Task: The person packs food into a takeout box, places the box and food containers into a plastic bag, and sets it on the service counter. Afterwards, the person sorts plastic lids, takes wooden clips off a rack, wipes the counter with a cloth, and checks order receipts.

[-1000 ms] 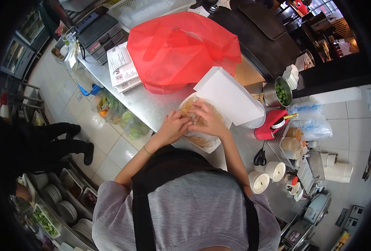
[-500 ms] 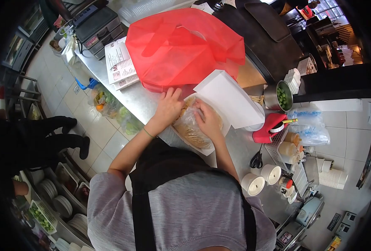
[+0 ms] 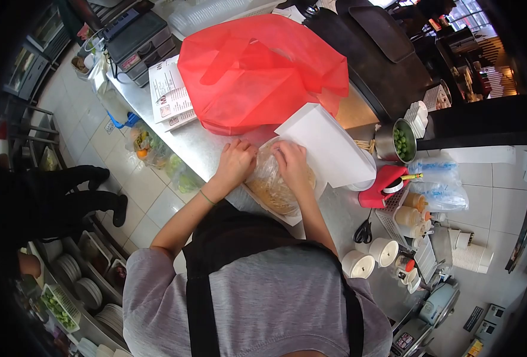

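A clear plastic bag (image 3: 269,172) with light brown food inside lies in an open white box (image 3: 291,220), whose lid (image 3: 329,146) stands raised on the right. My left hand (image 3: 236,162) is at the bag's upper left, its fingers curled in on the plastic. On the upper right my right hand (image 3: 292,163) pinches the bag between thumb and fingers. Just beyond both hands sits a large red bag (image 3: 257,71).
Printed menus (image 3: 171,95) lie left of the red bag. To the right are a metal pot of green limes (image 3: 401,141), black scissors (image 3: 363,231), white tubs (image 3: 358,263) and sauce bottles (image 3: 407,216). A person in black (image 3: 67,196) stands at the left.
Over the last second my hands have moved apart along the plastic bag. Compared with half a second ago, my left hand sits slightly lower and its fingers are more curled.
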Available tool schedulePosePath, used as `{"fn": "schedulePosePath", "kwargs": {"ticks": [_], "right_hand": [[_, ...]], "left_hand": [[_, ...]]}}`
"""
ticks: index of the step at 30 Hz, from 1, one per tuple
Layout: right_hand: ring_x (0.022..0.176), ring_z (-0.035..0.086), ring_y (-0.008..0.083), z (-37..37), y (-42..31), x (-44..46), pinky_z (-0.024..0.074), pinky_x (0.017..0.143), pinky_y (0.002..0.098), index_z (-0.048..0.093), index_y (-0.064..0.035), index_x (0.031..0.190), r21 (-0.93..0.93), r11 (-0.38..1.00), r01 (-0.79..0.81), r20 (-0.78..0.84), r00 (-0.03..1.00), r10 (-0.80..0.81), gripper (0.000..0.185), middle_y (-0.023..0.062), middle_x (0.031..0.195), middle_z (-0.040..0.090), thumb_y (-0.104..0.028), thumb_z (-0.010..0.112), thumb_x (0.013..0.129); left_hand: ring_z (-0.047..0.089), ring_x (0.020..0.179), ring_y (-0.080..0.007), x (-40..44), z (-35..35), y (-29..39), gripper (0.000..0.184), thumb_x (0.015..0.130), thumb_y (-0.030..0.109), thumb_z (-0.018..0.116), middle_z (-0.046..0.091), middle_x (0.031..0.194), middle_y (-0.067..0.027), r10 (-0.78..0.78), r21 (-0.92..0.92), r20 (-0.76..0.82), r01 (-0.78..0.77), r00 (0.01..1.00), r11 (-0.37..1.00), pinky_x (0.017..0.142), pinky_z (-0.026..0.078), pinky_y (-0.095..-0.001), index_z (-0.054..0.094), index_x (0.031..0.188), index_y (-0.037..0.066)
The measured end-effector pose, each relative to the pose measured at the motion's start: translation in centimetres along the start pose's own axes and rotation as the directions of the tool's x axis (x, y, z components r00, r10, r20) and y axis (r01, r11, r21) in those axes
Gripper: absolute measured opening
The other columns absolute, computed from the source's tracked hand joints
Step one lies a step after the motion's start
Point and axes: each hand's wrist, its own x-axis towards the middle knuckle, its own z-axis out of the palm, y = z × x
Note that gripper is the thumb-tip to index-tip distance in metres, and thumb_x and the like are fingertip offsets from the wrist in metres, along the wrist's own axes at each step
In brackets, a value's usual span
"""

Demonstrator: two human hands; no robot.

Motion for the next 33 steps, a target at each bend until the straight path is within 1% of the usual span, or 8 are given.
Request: {"fn": "schedulePosePath", "kwargs": {"ticks": [3, 6, 14, 19, 25, 28, 31, 33], "right_hand": [[0.078, 0.055, 0.0246, -0.5, -1.4, 0.6, 0.0371, 0.073, 0.0366, 0.06, -0.007, 0.084, -0.184, 0.978, 0.093, -0.157, 0.98, -0.123, 0.007, 0.008, 0.083, 0.057, -0.005, 0.06, 0.077], [0.077, 0.056, 0.0263, 0.2, -0.4, 0.7, 0.0405, 0.069, 0.0371, 0.062, -0.0069, 0.082, -0.032, 0.999, -0.017, -0.089, 0.996, 0.014, 0.005, 0.0096, 0.083, 0.055, -0.005, 0.059, 0.078], [0.075, 0.058, 0.0333, 1.5, -0.6, 0.5, 0.0452, 0.063, 0.0389, 0.056, -0.0024, 0.088, 0.08, 0.993, -0.091, -0.128, 0.987, 0.101, 0.009, 0.0138, 0.083, 0.057, -0.002, 0.058, 0.079], [0.072, 0.061, 0.0273, 1.8, -0.9, -0.4, 0.0465, 0.063, 0.0358, 0.054, -0.0002, 0.088, 0.281, 0.925, -0.255, -0.169, 0.936, 0.309, 0.01, 0.0139, 0.077, 0.059, 0.002, 0.057, 0.078], [0.082, 0.054, 0.0291, -0.7, -1.5, -0.5, 0.0429, 0.074, 0.0368, 0.056, -0.0054, 0.093, 0.32, 0.92, -0.225, -0.091, 0.96, 0.266, 0.02, 0.0099, 0.097, 0.054, 0.0, 0.058, 0.074], [0.088, 0.051, 0.027, -0.9, -0.3, -1.2, 0.0391, 0.082, 0.0367, 0.06, -0.0072, 0.094, 0.035, 0.999, -0.026, 0.029, 0.999, 0.025, 0.025, 0.0072, 0.105, 0.051, -0.001, 0.059, 0.07], [0.09, 0.051, 0.0269, -1.2, 0.6, -1.4, 0.0372, 0.084, 0.0378, 0.062, -0.0082, 0.094, 0.096, 0.995, 0.004, 0.115, 0.993, -0.015, 0.026, 0.0058, 0.098, 0.054, -0.002, 0.059, 0.069], [0.087, 0.053, 0.0271, -1.3, 1.4, -1.3, 0.0404, 0.08, 0.037, 0.064, -0.0081, 0.094, 0.337, 0.94, 0.057, 0.117, 0.988, -0.102, 0.025, 0.0054, 0.09, 0.056, -0.001, 0.058, 0.071]], "left_hand": [[0.052, 0.082, -0.0256, 0.2, 0.0, -0.1, 0.009, 0.069, 0.009, 0.062, 0.056, 0.079, -0.0067, 0.098, 0.165, 0.036, -0.103, 0.995, 0.981, 0.069, 0.043, -0.0371, 0.061, 0.078, 0.006], [0.052, 0.081, -0.0251, 0.3, 0.0, 0.0, 0.009, 0.071, 0.009, 0.061, 0.055, 0.079, -0.0075, 0.149, 0.231, 0.074, -0.162, 0.986, 0.959, 0.069, 0.042, -0.0362, 0.061, 0.079, 0.005], [0.051, 0.081, -0.0274, -0.8, 0.7, -0.4, 0.013, 0.07, 0.004, 0.061, 0.056, 0.083, -0.009, 0.07, -0.169, -0.051, -0.078, 0.996, 0.982, 0.068, 0.041, -0.0381, 0.06, 0.084, 0.004], [0.05, 0.083, -0.0263, -1.3, 1.2, 0.1, 0.016, 0.071, 0.004, 0.061, 0.054, 0.086, -0.0072, 0.047, -0.169, -0.057, -0.056, 0.997, 0.984, 0.068, 0.038, -0.0372, 0.059, 0.086, 0.005], [0.049, 0.084, -0.0248, -1.3, 0.6, 0.7, 0.016, 0.072, 0.005, 0.062, 0.052, 0.086, -0.0057, 0.022, -0.114, -0.063, -0.029, 0.998, 0.993, 0.069, 0.036, -0.0361, 0.058, 0.088, 0.006], [0.049, 0.084, -0.0241, -1.1, 0.5, 1.4, 0.015, 0.073, 0.007, 0.061, 0.053, 0.086, -0.005, 0.038, -0.081, -0.094, -0.046, 0.995, 0.996, 0.069, 0.036, -0.0361, 0.057, 0.087, 0.007], [0.05, 0.081, -0.0239, -1.0, 0.9, 1.0, 0.013, 0.076, 0.009, 0.059, 0.053, 0.084, -0.0049, 0.065, -0.012, -0.088, -0.067, 0.994, 0.998, 0.068, 0.036, -0.0355, 0.056, 0.088, 0.007], [0.051, 0.079, -0.024, -1.1, 0.9, 0.7, 0.013, 0.077, 0.01, 0.059, 0.053, 0.081, -0.0051, 0.069, 0.048, -0.05, -0.066, 0.996, 0.997, 0.067, 0.037, -0.0351, 0.055, 0.089, 0.006]]}}
